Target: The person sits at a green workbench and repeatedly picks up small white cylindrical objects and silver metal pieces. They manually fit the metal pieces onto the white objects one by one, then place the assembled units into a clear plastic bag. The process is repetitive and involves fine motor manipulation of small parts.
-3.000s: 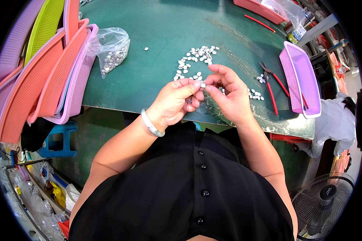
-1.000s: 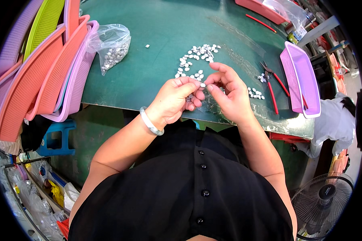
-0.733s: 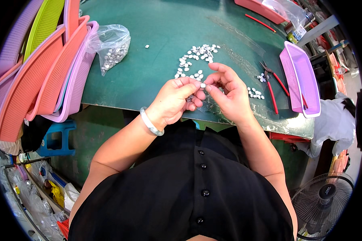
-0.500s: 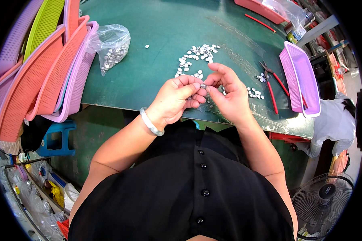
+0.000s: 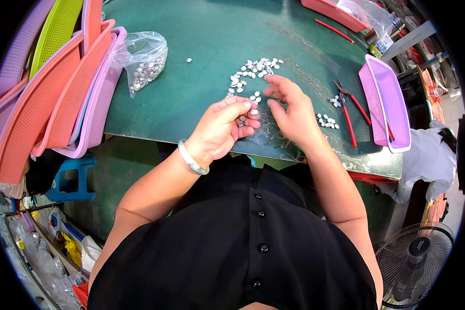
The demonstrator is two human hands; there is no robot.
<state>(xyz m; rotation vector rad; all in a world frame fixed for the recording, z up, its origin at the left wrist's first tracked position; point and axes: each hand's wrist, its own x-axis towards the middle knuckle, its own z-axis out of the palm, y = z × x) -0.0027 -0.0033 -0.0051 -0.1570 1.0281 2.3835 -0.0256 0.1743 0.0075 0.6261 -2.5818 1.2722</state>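
My left hand (image 5: 223, 123), with a pale bangle (image 5: 193, 158) at its wrist, is curled closed around small silvery metal pieces (image 5: 241, 121). A whitish small piece (image 5: 254, 111) shows at its thumb and index fingertips. Apart from it, to the right, my right hand (image 5: 296, 112) is raised over the table edge with thumb and fingers apart and nothing visible in them. Beyond both hands lies a loose spread of small whitish metal pieces (image 5: 261, 65) on the green table (image 5: 201, 31). A smaller group of like pieces (image 5: 327, 121) lies right of my right hand.
Red-handled pliers (image 5: 349, 116) lie near a purple basket (image 5: 385, 103) at the right. A clear bag (image 5: 149, 64) of metal pieces sits beside stacked plastic baskets (image 5: 62, 88) at left. A red pencil-like stick (image 5: 334, 30) lies far right. A fan (image 5: 417, 258) stands lower right.
My right hand has drawn away from my left and its fingers have parted. The left hand stays nearly in place, its fingers now showing the metal pieces inside.
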